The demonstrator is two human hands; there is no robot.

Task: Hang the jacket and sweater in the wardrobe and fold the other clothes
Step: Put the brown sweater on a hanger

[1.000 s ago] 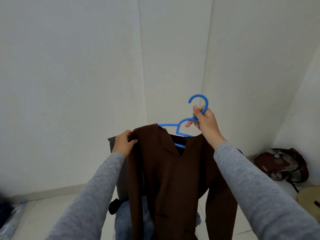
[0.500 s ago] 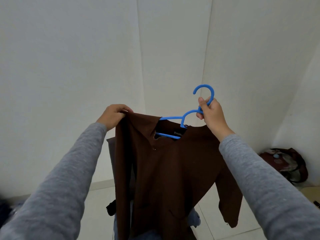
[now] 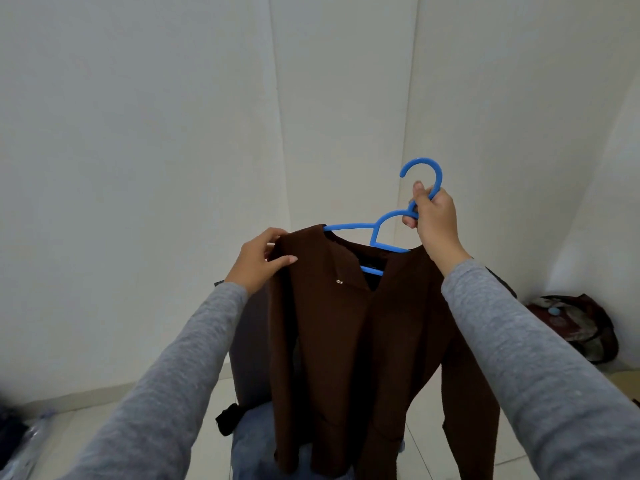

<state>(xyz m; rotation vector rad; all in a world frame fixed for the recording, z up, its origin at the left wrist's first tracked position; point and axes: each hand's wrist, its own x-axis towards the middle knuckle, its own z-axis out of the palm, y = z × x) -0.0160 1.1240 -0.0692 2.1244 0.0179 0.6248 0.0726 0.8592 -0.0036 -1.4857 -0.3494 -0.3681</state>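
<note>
Now you're fitting the brown sweater (image 3: 353, 341) onto the blue hanger (image 3: 388, 233), right hand (image 3: 434, 220) in a closed grip at its hook, left hand (image 3: 258, 263) pinching the shoulder; next, seat that shoulder and find the wardrobe rail.

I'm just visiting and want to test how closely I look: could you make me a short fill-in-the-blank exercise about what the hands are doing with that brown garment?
1. The brown sweater hangs on a plastic hanger whose colour is ____.
2. The hanger's neck, just below the hook, is gripped by the ____ hand.
3. The left hand pinches the sweater at its ____.
4. Both arms wear sleeves coloured ____.

Missing words: blue; right; shoulder; grey
</note>
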